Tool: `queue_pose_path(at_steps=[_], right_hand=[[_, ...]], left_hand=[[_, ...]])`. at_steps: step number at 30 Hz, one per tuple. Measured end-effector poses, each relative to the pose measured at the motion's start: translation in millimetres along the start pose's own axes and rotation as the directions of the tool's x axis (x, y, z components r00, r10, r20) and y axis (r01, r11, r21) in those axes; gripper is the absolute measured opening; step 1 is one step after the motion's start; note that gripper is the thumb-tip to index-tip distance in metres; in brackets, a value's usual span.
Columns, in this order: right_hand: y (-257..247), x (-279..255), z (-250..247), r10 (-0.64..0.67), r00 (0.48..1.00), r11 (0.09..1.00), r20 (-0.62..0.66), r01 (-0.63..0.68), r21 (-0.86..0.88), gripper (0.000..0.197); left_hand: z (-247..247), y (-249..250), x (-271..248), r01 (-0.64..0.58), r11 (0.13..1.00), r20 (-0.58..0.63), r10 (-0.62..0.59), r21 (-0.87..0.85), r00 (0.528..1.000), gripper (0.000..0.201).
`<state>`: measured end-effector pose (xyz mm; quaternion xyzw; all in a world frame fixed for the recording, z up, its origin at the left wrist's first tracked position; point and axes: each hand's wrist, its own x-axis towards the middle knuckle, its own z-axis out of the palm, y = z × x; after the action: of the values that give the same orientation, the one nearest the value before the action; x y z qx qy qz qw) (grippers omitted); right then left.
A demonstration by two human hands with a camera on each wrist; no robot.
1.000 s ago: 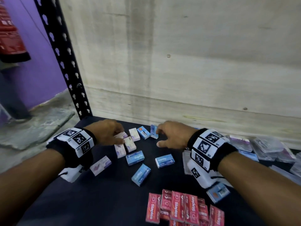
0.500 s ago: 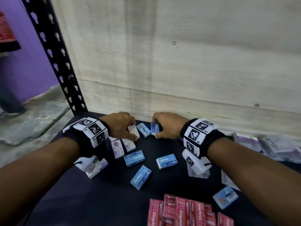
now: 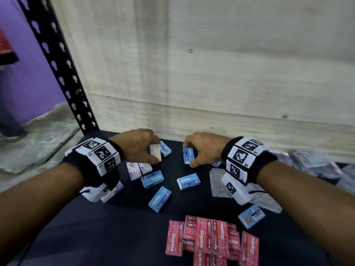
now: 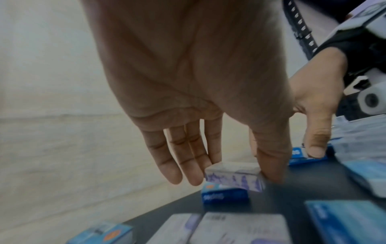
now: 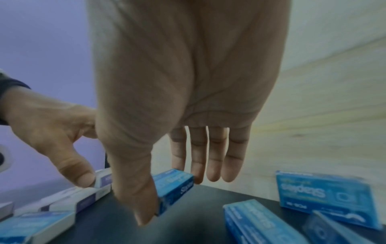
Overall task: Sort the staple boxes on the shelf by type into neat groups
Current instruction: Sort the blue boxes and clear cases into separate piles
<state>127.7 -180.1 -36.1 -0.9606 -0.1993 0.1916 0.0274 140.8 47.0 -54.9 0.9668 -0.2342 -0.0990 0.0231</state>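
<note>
A: Head view first. Compared with half a second ago, your left hand [image 3: 138, 145] is now lifting the white-and-purple box [image 3: 155, 152] up on edge, where before it was lying flat under your fingers. Your right hand [image 3: 204, 148] is tilting the blue box [image 3: 188, 155] up as well.

B: And where are they sitting in the frame?

A: Both just above centre, near the back edge of the dark shelf [image 3: 119, 223]. Three blue boxes [image 3: 152, 179] are lying loose below them, the red boxes [image 3: 203, 240] are lying grouped at the bottom, and clear packets [image 3: 219, 181] are lying at the right.

B: Left wrist view?

A: Your fingers and thumb are pinching the white box with purple print [image 4: 234, 176], lower centre, held above a blue box [image 4: 224, 194]. More white boxes [image 4: 219, 229] are lying along the bottom edge.

B: Right wrist?

A: Your thumb [image 5: 144, 198] and fingertips are clamping the blue box [image 5: 174, 188] by its ends, centre-low, one end raised off the shelf. Further blue boxes [image 5: 321, 196] are lying at the lower right, blurred.
</note>
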Motion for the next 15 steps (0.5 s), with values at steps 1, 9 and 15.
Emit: queue_pose_path(at_steps=[1,9,15], right_hand=[[1.2,-6.0,-1.6,-0.002,1.0,1.0,-0.006,0.002,0.015,0.064],[17.2,-63.8,-1.5,0.021,0.999,1.0,-0.029,-0.021,-0.012,0.062],[26.1,-87.5,5.6,0.035,0.999,0.999,-0.028,-0.035,-0.03,0.065]], left_hand=[[-2.5,5.2,-2.7,-0.021,1.0,-0.006,0.021,0.0,1.0,0.065],[-6.5,43.8,-18.3,-0.085,0.989,0.077,0.076,0.122,0.994,0.061],[11.6,52.6,-22.9,-0.06,0.991,0.136,0.044,0.116,0.99,0.062]])
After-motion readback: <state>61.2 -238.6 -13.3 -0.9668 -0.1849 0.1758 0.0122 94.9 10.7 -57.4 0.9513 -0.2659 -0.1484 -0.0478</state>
